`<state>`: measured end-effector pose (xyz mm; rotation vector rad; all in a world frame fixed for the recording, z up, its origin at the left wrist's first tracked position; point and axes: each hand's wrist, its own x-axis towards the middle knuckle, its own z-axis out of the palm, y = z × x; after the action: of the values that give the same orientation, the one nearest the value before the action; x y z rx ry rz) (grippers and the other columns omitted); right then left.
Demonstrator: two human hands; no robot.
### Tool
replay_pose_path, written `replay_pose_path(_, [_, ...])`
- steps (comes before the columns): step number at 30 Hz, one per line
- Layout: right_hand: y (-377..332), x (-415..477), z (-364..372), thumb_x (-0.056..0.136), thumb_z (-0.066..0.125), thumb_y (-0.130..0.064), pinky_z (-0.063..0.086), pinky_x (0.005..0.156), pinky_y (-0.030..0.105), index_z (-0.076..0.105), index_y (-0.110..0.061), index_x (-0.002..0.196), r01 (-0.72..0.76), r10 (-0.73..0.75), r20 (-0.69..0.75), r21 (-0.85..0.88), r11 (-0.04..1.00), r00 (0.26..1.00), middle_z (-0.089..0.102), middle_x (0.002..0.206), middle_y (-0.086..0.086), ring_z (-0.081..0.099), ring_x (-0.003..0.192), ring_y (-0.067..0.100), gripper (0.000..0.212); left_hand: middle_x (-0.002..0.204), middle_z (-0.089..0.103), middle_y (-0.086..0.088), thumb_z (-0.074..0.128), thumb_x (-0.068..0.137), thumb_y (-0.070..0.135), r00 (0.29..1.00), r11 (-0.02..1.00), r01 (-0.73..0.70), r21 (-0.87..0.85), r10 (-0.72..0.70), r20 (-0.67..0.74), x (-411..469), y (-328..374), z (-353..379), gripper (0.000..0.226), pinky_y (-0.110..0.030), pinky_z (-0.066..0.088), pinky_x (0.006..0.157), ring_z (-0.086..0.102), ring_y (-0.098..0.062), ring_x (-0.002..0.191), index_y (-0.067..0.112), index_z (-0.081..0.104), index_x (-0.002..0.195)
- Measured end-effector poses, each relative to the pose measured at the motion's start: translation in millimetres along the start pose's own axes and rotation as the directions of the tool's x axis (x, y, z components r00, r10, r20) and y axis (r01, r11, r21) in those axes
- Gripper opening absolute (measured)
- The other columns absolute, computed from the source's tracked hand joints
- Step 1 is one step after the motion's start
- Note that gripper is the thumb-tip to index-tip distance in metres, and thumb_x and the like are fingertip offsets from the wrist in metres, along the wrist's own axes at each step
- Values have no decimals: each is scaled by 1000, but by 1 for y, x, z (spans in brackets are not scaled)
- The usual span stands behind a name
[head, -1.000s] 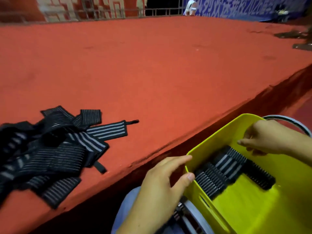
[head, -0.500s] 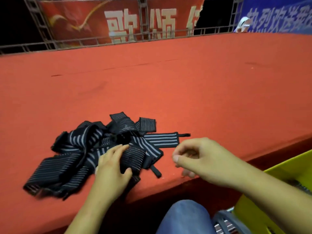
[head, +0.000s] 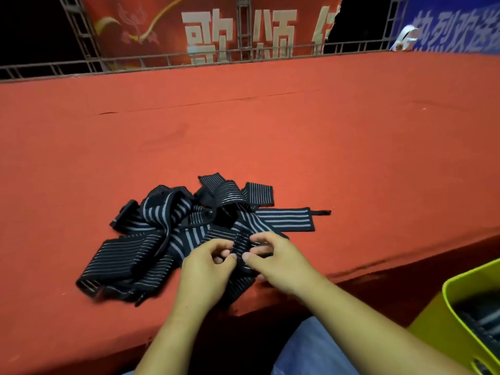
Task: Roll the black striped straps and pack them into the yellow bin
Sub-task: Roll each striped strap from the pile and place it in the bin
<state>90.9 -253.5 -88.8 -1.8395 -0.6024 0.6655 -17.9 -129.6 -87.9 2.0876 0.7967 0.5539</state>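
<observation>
Back from the bin (head: 438, 328), the left hand (head: 208, 269) and right hand (head: 281, 263) now pinch one strap (head: 241, 246) at the near edge of the pile (head: 151, 234) on the table (head: 297, 131), likely starting another roll.

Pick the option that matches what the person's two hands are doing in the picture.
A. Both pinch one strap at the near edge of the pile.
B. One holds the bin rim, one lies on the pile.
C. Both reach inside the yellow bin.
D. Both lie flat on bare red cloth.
A: the left hand and right hand pinch one black striped strap between them at the pile, away from the yellow bin.
</observation>
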Motion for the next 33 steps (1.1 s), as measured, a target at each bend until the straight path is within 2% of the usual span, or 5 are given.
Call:
replay_pose_path(7, [0, -8, 8, 103, 62, -17, 62, 93, 44, 74, -12, 110, -10, 16, -16, 290, 957, 1000, 80, 105, 6, 76, 104, 23, 15, 94, 71, 17, 73, 88, 12, 970, 975, -216, -44, 220, 99, -16, 11, 4, 23, -9, 44, 79, 65, 2, 92, 34, 77, 96])
replay_pose_path(17, [2, -27, 0, 97, 38, 8, 57, 84, 26, 71, -10, 113, -100, 34, 145, 483, 870, 989, 78, 104, 6, 73, 94, 10, 41, 105, 55, 16, 83, 82, 23, 954, 955, -298, 1, 298, 44, -20, 8, 12, 52, -5, 40, 84, 53, 3, 98, 38, 62, 127])
replay_pose_path(24, [7, -33, -2, 101, 38, 4, 56, 104, 48, 76, -15, 104, -88, 43, 111, 444, 892, 993, 77, 113, 15, 74, 105, 18, 42, 92, 66, 17, 78, 87, 14, 924, 926, -369, 74, 375, -73, -23, 7, 5, 23, -5, 41, 79, 63, -1, 89, 28, 75, 105])
replay_pose_path(29, [14, -33, -15, 101, 38, 6, 63, 81, 37, 74, -5, 102, -14, 63, -81, 502, 865, 995, 78, 108, 17, 76, 94, 20, 37, 81, 68, 13, 73, 90, 9, 950, 973, -227, -41, 212, -227, -18, -2, -14, 23, -6, 43, 71, 62, -5, 76, 30, 70, 100])
replay_pose_path(33, [18, -32, -27, 100, 42, 0, 54, 99, 56, 79, -22, 100, 90, 17, -234, 443, 892, 972, 80, 107, 9, 73, 110, 30, 43, 71, 61, 14, 66, 91, 8, 982, 986, -100, -130, 77, -173, -9, -18, -30, 32, -15, 44, 62, 54, -6, 59, 35, 66, 107])
